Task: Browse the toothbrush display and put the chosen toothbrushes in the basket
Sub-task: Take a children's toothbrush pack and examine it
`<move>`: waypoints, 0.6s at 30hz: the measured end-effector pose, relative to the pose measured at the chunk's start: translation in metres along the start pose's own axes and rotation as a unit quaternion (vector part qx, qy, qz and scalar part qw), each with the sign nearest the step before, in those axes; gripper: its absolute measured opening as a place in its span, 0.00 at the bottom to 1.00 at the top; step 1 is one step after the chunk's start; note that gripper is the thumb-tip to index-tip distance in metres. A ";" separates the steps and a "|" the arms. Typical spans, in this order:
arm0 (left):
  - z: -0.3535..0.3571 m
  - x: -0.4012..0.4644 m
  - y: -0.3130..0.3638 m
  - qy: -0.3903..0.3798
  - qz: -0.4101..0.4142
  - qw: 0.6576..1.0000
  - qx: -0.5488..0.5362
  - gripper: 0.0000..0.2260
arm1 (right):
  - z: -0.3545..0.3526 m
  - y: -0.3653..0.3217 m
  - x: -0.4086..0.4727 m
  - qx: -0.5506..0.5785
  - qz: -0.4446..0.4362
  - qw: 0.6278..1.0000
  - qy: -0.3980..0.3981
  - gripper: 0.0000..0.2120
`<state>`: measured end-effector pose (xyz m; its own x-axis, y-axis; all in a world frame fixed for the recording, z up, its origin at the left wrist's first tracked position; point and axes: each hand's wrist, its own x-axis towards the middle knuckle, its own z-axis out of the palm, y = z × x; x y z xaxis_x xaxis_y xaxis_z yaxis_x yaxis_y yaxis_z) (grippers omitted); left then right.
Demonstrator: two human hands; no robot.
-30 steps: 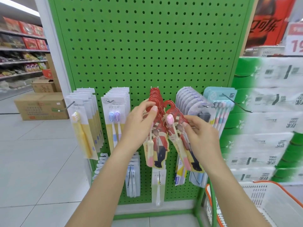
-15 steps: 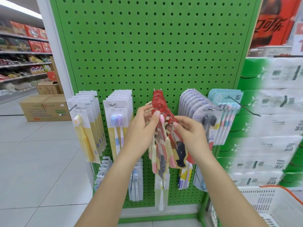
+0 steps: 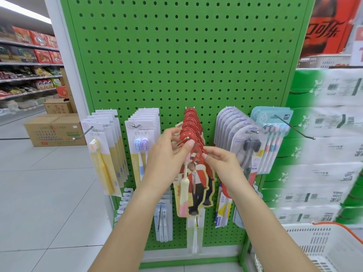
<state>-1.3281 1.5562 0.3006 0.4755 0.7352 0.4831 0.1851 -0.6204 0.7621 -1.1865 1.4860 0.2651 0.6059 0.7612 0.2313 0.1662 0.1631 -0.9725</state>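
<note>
A row of red-topped toothbrush packs (image 3: 191, 126) printed with a figure in a red jacket hangs on the middle hook of the green pegboard (image 3: 186, 55). My left hand (image 3: 169, 160) pinches the top of the front pack (image 3: 193, 185) near the hook's tip. From the right, my right hand (image 3: 224, 163) pinches the same pack's red top edge. The pack hangs straight down, with a cream and pink brush inside it. The white basket (image 3: 322, 246) with an orange handle sits at the lower right.
Yellow brush packs (image 3: 104, 154), blue twin packs (image 3: 142, 148), grey packs (image 3: 241, 146) and teal multi-packs (image 3: 273, 134) hang on neighbouring hooks. A bare hook (image 3: 294, 127) juts out on the right. Stacked tissue packs (image 3: 324, 144) stand at right, and a cardboard box (image 3: 53, 130) on the floor at left.
My right hand swung the tilted front pack back against the row and rose to its top edge. My left hand stayed at the hook.
</note>
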 end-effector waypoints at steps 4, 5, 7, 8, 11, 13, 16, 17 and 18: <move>-0.001 0.005 -0.003 0.014 0.008 0.999 0.033 0.24 | 0.000 0.003 0.000 0.039 0.043 0.997 -0.055 0.10; -0.001 0.006 -0.003 0.003 0.002 1.000 0.028 0.24 | 0.001 0.002 0.000 0.038 0.044 0.996 -0.066 0.10; 0.000 0.009 -0.003 -0.023 -0.011 1.000 -0.017 0.22 | 0.001 0.000 -0.001 0.039 0.045 0.995 -0.081 0.10; 0.000 0.009 -0.002 -0.032 -0.017 0.999 -0.038 0.21 | 0.001 -0.001 -0.001 0.043 0.046 0.994 -0.086 0.10; 0.003 0.011 -0.002 -0.044 -0.030 0.996 -0.075 0.17 | 0.004 -0.007 -0.003 0.063 0.033 0.995 -0.068 0.11; 0.006 0.011 -0.005 -0.042 -0.035 0.994 -0.096 0.13 | 0.006 -0.012 0.000 0.038 -0.023 0.999 -0.013 0.10; 0.008 0.011 -0.007 -0.042 -0.033 0.994 -0.100 0.10 | 0.010 -0.027 0.009 -0.035 -0.134 0.989 0.043 0.10; 0.008 0.011 -0.007 -0.045 -0.030 0.994 -0.099 0.09 | 0.011 -0.033 0.013 -0.063 -0.157 0.984 0.050 0.11; 0.008 0.011 -0.007 -0.050 -0.028 0.993 -0.098 0.08 | 0.013 -0.039 0.018 -0.093 -0.172 0.979 0.053 0.11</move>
<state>-1.3170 1.5669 0.2973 0.5546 0.7303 0.3988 0.0472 -0.5061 0.8612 -1.1920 1.5018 0.3067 0.5657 0.6102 0.5547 0.5064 0.2738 -0.8177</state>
